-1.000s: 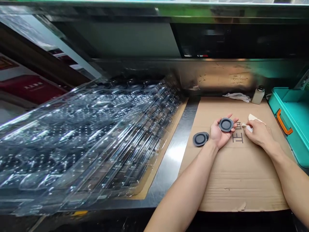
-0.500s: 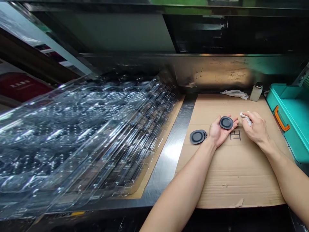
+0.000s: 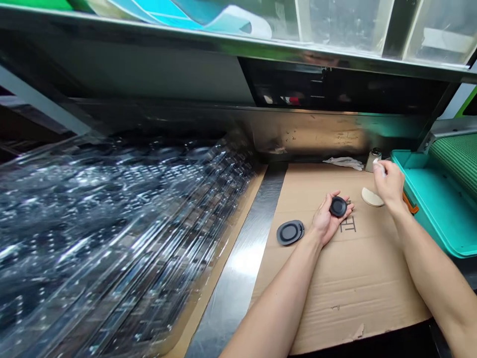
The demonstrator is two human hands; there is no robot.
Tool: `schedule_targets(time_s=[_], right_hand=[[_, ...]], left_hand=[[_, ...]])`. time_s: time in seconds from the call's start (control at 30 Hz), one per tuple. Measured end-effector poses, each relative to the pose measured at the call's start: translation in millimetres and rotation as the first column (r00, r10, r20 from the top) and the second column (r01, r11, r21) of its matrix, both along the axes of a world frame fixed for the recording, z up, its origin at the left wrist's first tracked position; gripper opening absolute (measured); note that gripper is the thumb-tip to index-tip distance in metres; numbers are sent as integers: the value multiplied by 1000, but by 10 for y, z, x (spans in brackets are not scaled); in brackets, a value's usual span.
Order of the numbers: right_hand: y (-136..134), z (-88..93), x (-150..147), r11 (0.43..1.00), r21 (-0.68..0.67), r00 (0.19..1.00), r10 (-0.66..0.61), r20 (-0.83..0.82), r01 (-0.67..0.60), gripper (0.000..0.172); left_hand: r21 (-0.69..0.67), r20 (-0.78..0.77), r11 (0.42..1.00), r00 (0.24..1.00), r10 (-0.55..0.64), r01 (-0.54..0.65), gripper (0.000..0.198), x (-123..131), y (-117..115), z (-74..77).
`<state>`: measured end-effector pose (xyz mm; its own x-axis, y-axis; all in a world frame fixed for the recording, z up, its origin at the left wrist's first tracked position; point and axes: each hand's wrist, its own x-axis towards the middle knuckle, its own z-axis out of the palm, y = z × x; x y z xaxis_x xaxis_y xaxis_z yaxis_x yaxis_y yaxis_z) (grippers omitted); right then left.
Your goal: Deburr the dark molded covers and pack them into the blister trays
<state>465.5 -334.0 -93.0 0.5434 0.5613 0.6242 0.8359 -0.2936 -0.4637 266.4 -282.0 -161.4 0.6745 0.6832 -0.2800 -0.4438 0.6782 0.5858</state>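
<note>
1. Since half a second ago the right hand has drawn up and back from beside the held disc toward the upper right corner of the cardboard sheet. A beige pad now shows just below it.
2. A leaning stack of clear plastic trays fills the left half of the frame. Its right edge ends at a bare metal strip, which runs diagonally between the trays and the cardboard sheet.
3. A loose disc lies flat near the cardboard's left edge, just beside the heel of the left hand.
4. That left hand sits palm up at centre right, its fingers curled round the rim of the held disc, which is tilted above the cardboard.
5. The right hand's thumb and fingertips are pinched shut on a small white wad, close to a small bottle at the back wall. Whether they touch cannot be told.
6. A white cloth lies along the back edge, left of the bottle.
7. A teal bin walls off the right edge, just beside the right wrist, which half hides its orange handle.
8. Bare cardboard spreads toward the lower frame, crossed by both forearms, and a shelf overhangs the top of the frame.
</note>
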Motion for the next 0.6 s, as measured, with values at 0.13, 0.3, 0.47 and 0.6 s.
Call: schedule_targets(time_s=[0.13,0.3,0.47,0.6], right_hand=[[417,444,706,957,-247,988,-144,59,154,36],[701,618,1140,809,-583,995,-29,94,79,33],[782,710,1213,733,-673,993,-25,117,98,32],[806,738,1180,720,-680,990,-79,117,138,36]], left_hand=[[-60,37,997,998,-43,45,39,-11,10,13],[-113,72,992,996,-49,57,39,-24,-1,54],[-112,83,991,994,-68,77,38,-17,-11,82],[-105,80,991,994,-77,85,39,-18,-9,88]])
